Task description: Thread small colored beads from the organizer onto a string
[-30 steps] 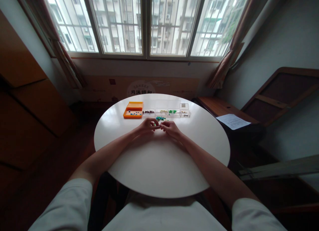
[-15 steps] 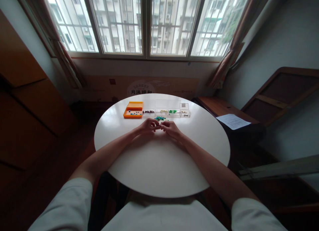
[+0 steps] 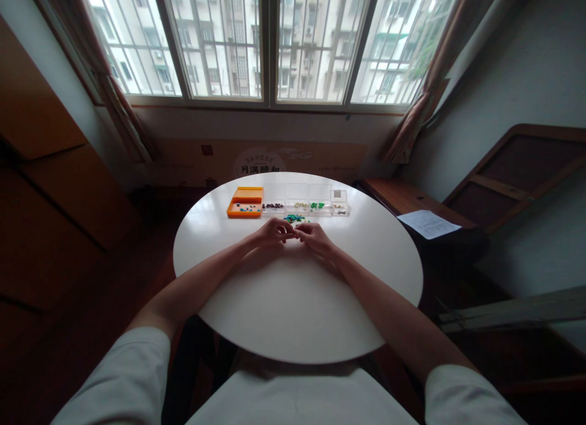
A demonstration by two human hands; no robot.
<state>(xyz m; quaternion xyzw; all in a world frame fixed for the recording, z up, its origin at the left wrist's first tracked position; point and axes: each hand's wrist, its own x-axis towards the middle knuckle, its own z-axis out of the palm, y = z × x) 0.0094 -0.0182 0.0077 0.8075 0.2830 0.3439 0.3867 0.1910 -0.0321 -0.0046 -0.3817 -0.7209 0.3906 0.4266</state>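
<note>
Evidently fine work | left hand (image 3: 273, 231), right hand (image 3: 314, 236): fingers curled, tips near each other, cannot tell what's held | blue-green pieces (image 3: 294, 218): on table (image 3: 293, 303), just far of hands | light pinch, steady wrists probably help

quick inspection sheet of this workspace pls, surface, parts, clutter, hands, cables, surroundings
surface: white table, rounded, with window glare toward its far left
job's things: orange box, open, small bluish pieces inside; clear boxes in a row to its right, with dark, pale and green pieces; loose blue-green pile in front of them
clutter: paper on the wooden bench at right, off the table
hands: left hand and right hand near the pile, fingertips close together; anything pinched is too small to tell
cables: nothing seen on the table; dark corners hard to judge
surroundings: barred window ahead, curtains at both sides
</note>
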